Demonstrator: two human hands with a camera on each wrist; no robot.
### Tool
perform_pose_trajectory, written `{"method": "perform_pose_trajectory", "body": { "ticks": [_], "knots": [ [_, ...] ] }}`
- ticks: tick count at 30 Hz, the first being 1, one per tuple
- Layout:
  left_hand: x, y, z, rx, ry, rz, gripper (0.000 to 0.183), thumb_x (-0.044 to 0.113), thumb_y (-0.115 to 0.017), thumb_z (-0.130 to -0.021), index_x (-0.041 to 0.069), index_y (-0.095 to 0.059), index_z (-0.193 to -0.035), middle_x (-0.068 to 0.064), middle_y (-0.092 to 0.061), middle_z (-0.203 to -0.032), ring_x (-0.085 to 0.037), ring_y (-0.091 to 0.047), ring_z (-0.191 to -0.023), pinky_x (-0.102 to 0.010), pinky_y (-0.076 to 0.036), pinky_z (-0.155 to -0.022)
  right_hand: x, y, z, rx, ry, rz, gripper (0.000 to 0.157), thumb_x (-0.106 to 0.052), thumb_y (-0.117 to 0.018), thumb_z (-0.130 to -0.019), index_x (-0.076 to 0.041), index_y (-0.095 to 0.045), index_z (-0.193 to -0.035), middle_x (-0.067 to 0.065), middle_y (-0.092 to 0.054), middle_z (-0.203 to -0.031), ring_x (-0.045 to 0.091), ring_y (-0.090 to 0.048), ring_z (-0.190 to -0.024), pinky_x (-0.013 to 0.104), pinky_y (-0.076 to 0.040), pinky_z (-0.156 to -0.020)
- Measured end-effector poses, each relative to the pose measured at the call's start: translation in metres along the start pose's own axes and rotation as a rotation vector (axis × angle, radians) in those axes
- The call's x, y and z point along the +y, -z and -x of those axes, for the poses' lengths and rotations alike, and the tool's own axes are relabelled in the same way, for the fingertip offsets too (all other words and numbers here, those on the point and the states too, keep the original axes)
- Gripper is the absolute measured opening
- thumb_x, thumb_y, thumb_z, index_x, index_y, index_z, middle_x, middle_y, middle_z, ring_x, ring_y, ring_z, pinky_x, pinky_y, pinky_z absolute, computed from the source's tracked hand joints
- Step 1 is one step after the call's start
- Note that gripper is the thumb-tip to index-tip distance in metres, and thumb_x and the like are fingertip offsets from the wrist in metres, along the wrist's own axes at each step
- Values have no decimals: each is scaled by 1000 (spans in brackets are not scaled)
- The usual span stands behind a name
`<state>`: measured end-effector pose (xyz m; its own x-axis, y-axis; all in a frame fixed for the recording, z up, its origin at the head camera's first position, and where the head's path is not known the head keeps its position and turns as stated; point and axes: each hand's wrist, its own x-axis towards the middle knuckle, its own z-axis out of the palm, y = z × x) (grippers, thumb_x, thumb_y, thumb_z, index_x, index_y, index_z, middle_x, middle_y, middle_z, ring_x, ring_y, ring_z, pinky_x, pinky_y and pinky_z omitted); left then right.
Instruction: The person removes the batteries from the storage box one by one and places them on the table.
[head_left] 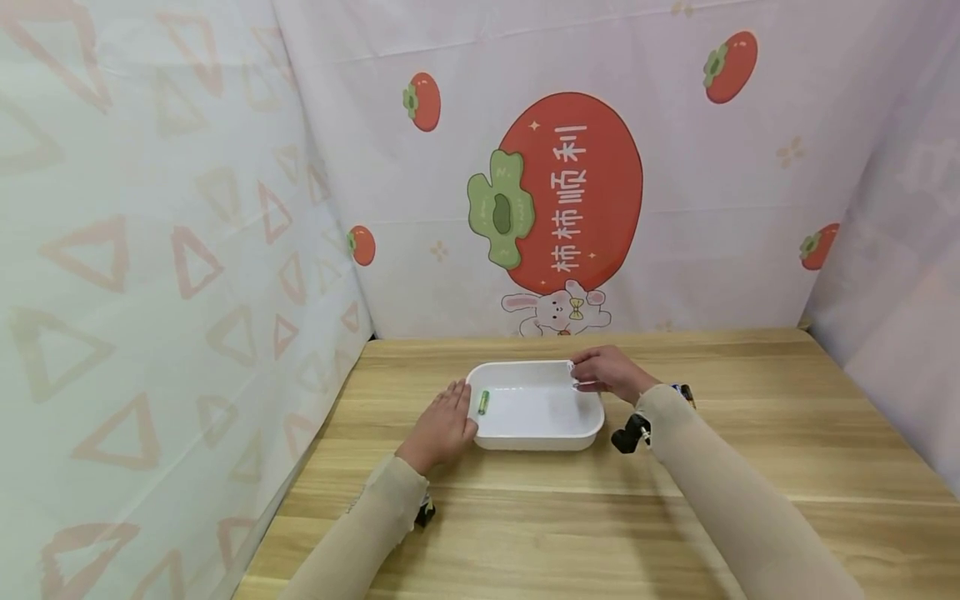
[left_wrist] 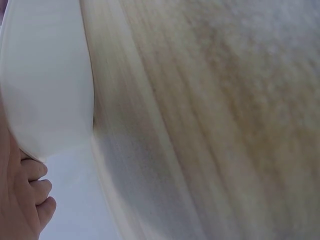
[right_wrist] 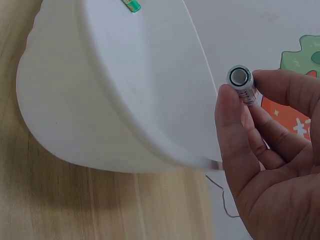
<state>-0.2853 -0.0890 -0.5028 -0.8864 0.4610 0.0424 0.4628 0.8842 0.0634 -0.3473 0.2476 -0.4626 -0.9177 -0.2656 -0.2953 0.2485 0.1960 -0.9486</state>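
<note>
A white rectangular tray (head_left: 536, 445) sits on the wooden table. A small green battery (head_left: 483, 402) lies inside it near the left end. My left hand (head_left: 442, 423) holds the tray's left end, its fingertips bent against the outer wall in the left wrist view. Above the tray's far right corner, my right hand (head_left: 611, 372) pinches a white battery (right_wrist: 241, 80) between thumb and fingers. One end of that battery, with a dark ring, faces the right wrist camera.
Beside the right wrist, a dark blue and orange object (head_left: 684, 395) is partly hidden by the sleeve; its kind cannot be told. White printed cloth (head_left: 450, 183) hangs behind the table (head_left: 525, 525) and along both sides. Black camera mounts (head_left: 628, 437) stick out at the wrists.
</note>
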Motion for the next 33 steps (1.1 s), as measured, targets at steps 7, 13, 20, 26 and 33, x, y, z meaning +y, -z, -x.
{"method": "perform_pose_trajectory", "body": {
  "ticks": [7,13,20,26,33],
  "knots": [
    [0,0,-1,6,1,0,63,24,-39,-99,-8,-21,-151,-23,-21,-156,-35,-19,-144,-45,-19,-115,-4,12,8,15,-12,12,35,-6,-59,-95,7,-54,-128,26,-56,-122,27,-62,-92,46,-51,-91],
    [0,0,-1,-6,10,-8,64,26,-37,-99,-6,-20,-152,-21,-20,-157,-33,-18,-145,-44,-18,-116,2,26,6,6,-4,25,40,-7,-59,-95,7,-52,-131,28,-53,-129,29,-63,-99,45,-51,-91],
    [0,1,0,-2,9,2,64,25,-38,-99,-8,-21,-151,-22,-20,-157,-34,-19,-144,-45,-19,-115,8,40,11,-2,24,33,43,-7,-57,-96,11,-47,-133,24,-56,-123,24,-63,-96,47,-49,-94],
    [-1,0,0,10,3,-18,63,25,-38,-99,-7,-21,-151,-22,-21,-157,-35,-20,-144,-45,-20,-115,11,52,17,-8,41,61,45,-8,-56,-97,12,-45,-135,28,-50,-129,25,-60,-99,41,-52,-91],
    [0,-1,-1,12,-6,-10,63,26,-37,-99,-8,-21,-151,-23,-21,-156,-35,-20,-144,-45,-20,-115,15,69,21,-2,21,105,48,-11,-57,-97,12,-44,-136,23,-56,-123,29,-61,-104,42,-51,-92]
  ]
}}
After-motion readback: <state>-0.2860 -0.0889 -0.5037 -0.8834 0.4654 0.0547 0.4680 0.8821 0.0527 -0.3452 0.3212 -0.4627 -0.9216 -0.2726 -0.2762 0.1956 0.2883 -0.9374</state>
